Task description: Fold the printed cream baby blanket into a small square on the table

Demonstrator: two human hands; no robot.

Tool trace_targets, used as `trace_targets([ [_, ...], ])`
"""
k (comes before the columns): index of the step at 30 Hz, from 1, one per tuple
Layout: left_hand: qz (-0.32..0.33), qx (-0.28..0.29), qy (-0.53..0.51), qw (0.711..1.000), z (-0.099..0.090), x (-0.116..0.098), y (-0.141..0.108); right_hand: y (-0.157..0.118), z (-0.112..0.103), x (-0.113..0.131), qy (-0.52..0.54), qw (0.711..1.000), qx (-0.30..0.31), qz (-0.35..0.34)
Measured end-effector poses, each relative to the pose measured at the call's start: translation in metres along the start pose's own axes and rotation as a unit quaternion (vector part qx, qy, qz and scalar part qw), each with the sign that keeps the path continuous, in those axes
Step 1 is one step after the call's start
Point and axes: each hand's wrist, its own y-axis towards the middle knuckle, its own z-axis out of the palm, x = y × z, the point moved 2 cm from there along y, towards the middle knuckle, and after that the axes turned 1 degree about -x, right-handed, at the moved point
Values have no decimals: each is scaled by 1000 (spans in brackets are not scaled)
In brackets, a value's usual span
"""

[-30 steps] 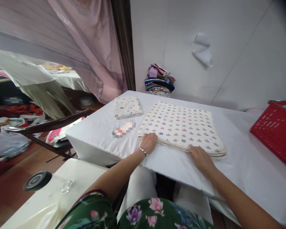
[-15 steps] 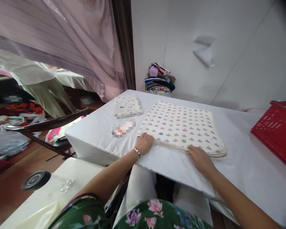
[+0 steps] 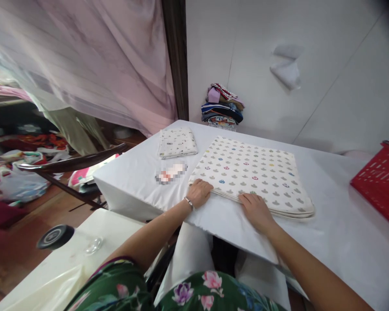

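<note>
A large folded cloth, cream with grey cloud-like shapes and small coloured figures, lies flat in several layers on the white-covered table. At its near left corner my left hand is closed over the edge, the thumb hidden. My right hand rests on the near edge to the right, its fingers stretched onto the cloth. A smaller folded patterned cloth lies beyond my left hand, and a pixelated item sits in front of it.
On the right stands a red plastic basket. A stack of folded fabrics is against the wall at the back. To the left are a chair arm, a white side table with a black-lidded container, and a pink curtain.
My right hand has slid left along the cloth's near edge, closer to my left hand. The left hand stays at the corner. The view has turned slightly left.
</note>
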Motion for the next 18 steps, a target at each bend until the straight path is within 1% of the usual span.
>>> trace_targets([
  [3, -14, -5, -17, 1000, 0, 1, 1, 27, 7, 22, -5, 1000, 11, 6],
  [6, -13, -16, -37, 999, -2, 3, -1, 43, 14, 36, -5, 1000, 14, 19],
  [9, -27, -59, -65, 996, -10, 15, -9, 46, 19, 38, 9, 1000, 2, 29],
  [12, -86, -100, -72, 989, -22, 38, -23, 43, 20, 36, 34, 999, -10, 32],
  [15, -121, -98, -69, 985, -29, 56, -37, 43, 19, 35, 44, 998, -9, 34],
  [18, -128, -79, -71, 986, -31, 61, -43, 44, 16, 37, 46, 998, -4, 35],
])
